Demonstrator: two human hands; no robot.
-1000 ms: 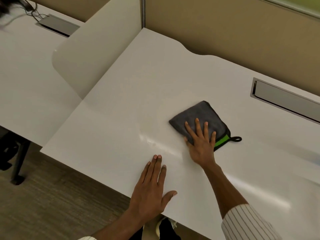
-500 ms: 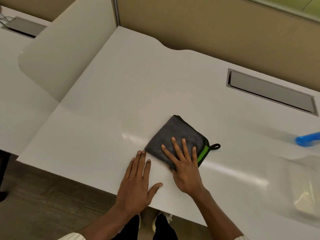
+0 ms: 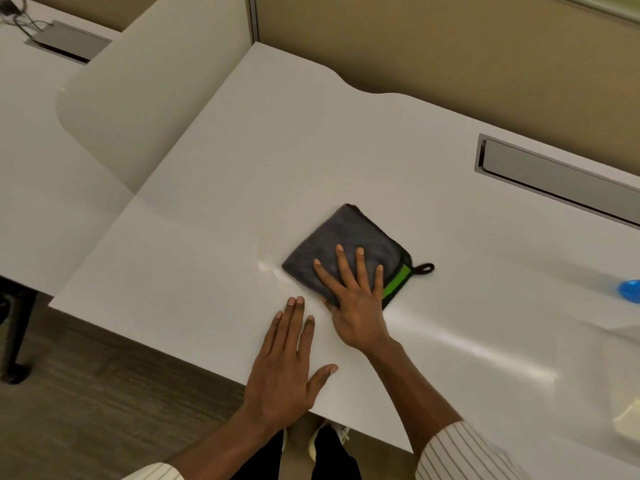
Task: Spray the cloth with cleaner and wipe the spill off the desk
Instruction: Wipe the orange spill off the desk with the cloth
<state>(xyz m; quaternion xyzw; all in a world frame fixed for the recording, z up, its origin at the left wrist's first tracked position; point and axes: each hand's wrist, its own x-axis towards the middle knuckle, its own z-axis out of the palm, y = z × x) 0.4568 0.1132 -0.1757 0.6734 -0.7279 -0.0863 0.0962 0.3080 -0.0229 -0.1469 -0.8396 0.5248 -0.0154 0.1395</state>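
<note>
The white laminate desk (image 3: 214, 258) carries a folded grey microfibre cloth (image 3: 341, 249) with a green strip. The right hand (image 3: 356, 299) presses it with flat, spread fingers, gripping nothing; the left hand (image 3: 287, 362) lies open, bracing. This looks like mid-wipe; next, I'd push towards the wet smear (image 3: 268, 268) just beside the cloth.

The smooth white tabletop (image 3: 214, 258) lies bare to the left of and beyond the folded dark grey cloth with a green stripe and black loop (image 3: 343, 251), leaving wide passage there. To the right, a blue plastic object (image 3: 629, 291) sits at the frame edge, well apart from the cloth. A recessed grey metal cable slot (image 3: 554, 178) runs along the far right, before the tan partition wall (image 3: 450, 46) closing off the back.
</note>
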